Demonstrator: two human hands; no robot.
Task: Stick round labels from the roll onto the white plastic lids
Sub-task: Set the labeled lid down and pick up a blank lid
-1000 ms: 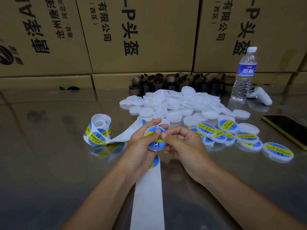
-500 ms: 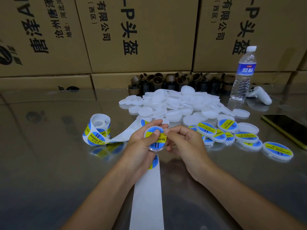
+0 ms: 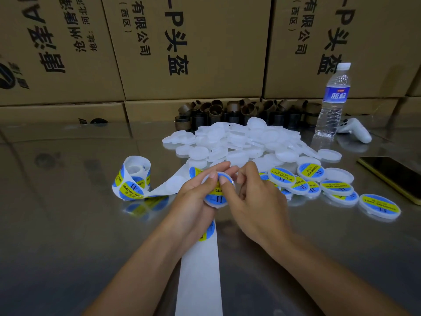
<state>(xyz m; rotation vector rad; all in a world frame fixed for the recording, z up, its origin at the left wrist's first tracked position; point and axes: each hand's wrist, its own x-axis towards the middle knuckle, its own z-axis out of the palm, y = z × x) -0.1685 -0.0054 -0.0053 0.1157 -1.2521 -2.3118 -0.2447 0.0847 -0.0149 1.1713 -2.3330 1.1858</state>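
Item: one white round plastic lid (image 3: 216, 200) bearing a blue-and-yellow round label (image 3: 217, 195), held above the reflective grey surface (image 3: 68, 224) at centre. Left hand (image 3: 196, 197): fingers wrapped under and behind the lid, thumb laid on the label's upper edge. Right hand (image 3: 257, 201): thumb tip pressed on the label face, forefinger curled against the lid's far rim, so both hands are clamped on the same lid. Beneath the hands: a white paper backing strip (image 3: 200, 270) running from the near edge up under the left wrist, one unpeeled label (image 3: 209, 231) showing beside that wrist. The strip continues left to a loose roll of blue-and-yellow labels (image 3: 133, 179) standing on the surface. Behind the hands: a heap of unlabelled white plastic lids (image 3: 239, 142). To the right of the hands: a cluster of labelled lids (image 3: 319, 183), overlapping, one (image 3: 379, 206) lying apart at the far right. Further stock: brown cardboard roll cores (image 3: 227, 110) in a row at the back, a clear water bottle with blue label (image 3: 333, 101) upright, a white game controller (image 3: 357, 132) beside it, a dark phone in a yellow case (image 3: 394, 176) at the right edge. Backdrop: stacked brown cardboard boxes (image 3: 193, 53) with black print.
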